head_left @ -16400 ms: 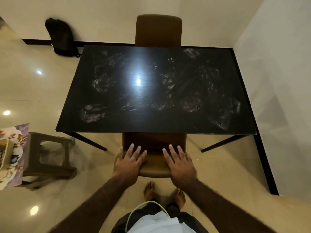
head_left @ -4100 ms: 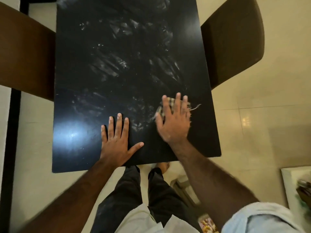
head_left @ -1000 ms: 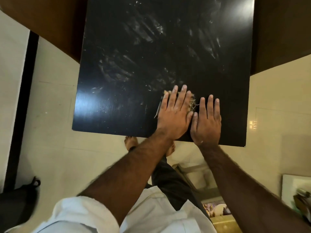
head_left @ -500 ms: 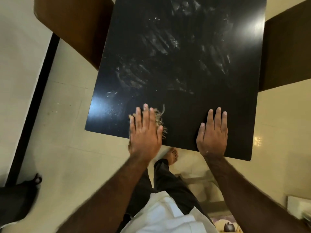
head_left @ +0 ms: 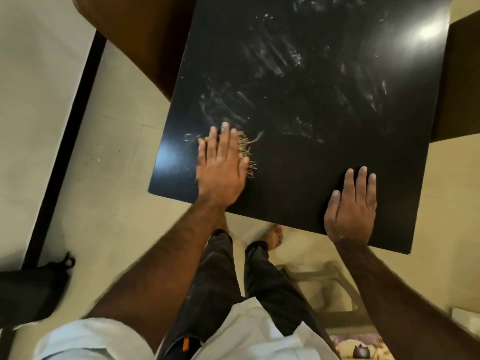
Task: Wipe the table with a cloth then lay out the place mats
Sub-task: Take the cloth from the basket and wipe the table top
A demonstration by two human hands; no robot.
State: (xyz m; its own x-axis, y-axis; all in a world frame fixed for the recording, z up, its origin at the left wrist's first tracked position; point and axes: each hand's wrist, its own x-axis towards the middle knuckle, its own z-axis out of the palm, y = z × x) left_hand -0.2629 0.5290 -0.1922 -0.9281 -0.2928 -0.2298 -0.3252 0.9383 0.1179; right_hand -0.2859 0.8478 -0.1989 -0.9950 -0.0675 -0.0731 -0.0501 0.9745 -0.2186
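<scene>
Sliding leftward away from the right hand (head_left: 350, 206), which lies flat at the near edge, the left hand (head_left: 220, 170) presses the frayed cloth (head_left: 244, 149) under straight fingers near the tabletop's (head_left: 298, 178) near-left corner, so wiping is likely unfinished, with smears (head_left: 272, 61) farther in.

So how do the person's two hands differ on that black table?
The left hand presses a frayed cloth; the right hand lies on bare table. The left hand sits beside white smears; the right hand sits on a clean stretch at the near edge. Both are flat, palm down, fingers straight.
</scene>
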